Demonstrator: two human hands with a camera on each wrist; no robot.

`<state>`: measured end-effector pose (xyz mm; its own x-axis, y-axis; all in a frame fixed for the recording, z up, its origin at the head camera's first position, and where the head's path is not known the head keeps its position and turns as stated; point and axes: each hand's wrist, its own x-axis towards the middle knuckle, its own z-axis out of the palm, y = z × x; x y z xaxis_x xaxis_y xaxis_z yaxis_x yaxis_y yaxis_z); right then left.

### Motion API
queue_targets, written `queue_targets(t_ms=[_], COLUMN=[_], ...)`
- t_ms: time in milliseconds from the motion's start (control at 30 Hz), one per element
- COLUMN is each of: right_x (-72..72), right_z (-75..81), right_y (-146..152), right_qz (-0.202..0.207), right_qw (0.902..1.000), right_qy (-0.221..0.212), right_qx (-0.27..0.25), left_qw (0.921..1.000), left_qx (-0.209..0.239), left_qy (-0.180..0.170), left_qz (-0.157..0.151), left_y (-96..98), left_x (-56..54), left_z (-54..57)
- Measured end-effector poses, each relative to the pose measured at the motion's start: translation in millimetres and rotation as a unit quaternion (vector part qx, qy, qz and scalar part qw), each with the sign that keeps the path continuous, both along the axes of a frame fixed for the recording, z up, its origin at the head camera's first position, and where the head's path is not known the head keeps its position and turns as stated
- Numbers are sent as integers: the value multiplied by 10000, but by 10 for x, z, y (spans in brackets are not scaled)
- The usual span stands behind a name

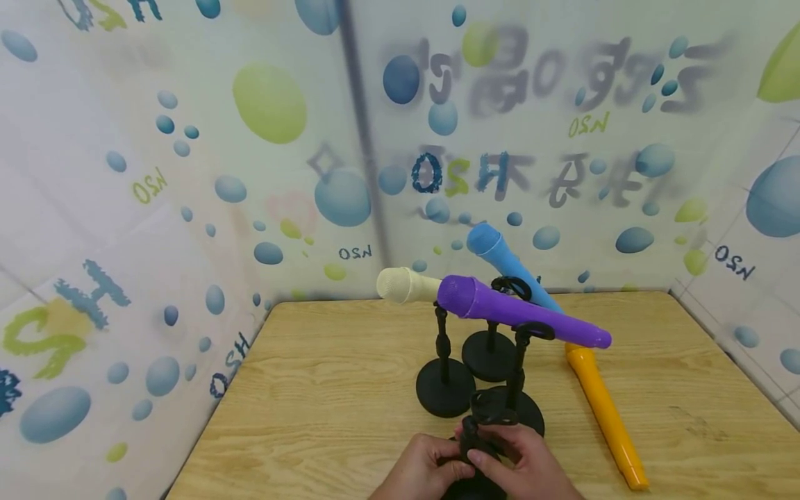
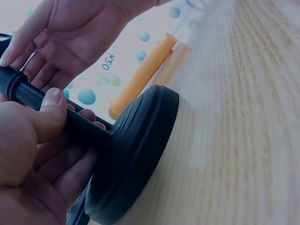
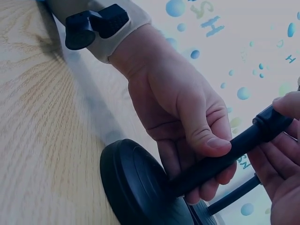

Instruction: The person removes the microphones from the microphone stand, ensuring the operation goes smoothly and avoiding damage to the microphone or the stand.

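Low at the front of the table, both hands hold a black desktop microphone stand point(image 2: 131, 154) with an empty clip ring on top. My left hand point(image 1: 428, 467) pinches the lower pole between thumb and fingers, just above the round base. Higher up, my right hand point(image 1: 523, 458) grips the collar point(image 3: 271, 124) of the pole, thumb on one side and fingers behind. Just beyond them, a purple microphone point(image 1: 519, 312) lies across another stand's clip. A cream microphone point(image 1: 409, 285) and a blue microphone point(image 1: 512, 264) sit on stands behind it, partly hidden by the purple one.
To the right, an orange microphone point(image 1: 609, 417) lies on the wooden table point(image 1: 312, 389). Round black stand bases point(image 1: 445, 389) cluster close beyond the hands. Printed curtain-like walls point(image 1: 269, 208) with bubbles and lettering enclose the table at the back and sides.
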<state>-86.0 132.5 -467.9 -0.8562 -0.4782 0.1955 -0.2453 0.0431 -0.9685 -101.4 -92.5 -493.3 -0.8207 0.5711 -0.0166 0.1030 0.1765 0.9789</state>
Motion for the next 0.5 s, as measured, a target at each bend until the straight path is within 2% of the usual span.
queue_targets(t_ms=[233,367,500], right_x=[24,48,65], right_z=[-35,-7,9], right_y=[32,59,75], right_qz=[-165,-320,-387], right_qw=[9997,9992,9982], right_qy=[200,-87,-328], right_qx=[36,213,327], left_qw=[9999,9999,9995], left_qx=[-102,-44,-58], left_qy=[-62,-116,-319], left_qz=[-3,-73,-37], left_y=[-33,-75,-129], left_x=[6,9,14], left_z=[-7,-3,12])
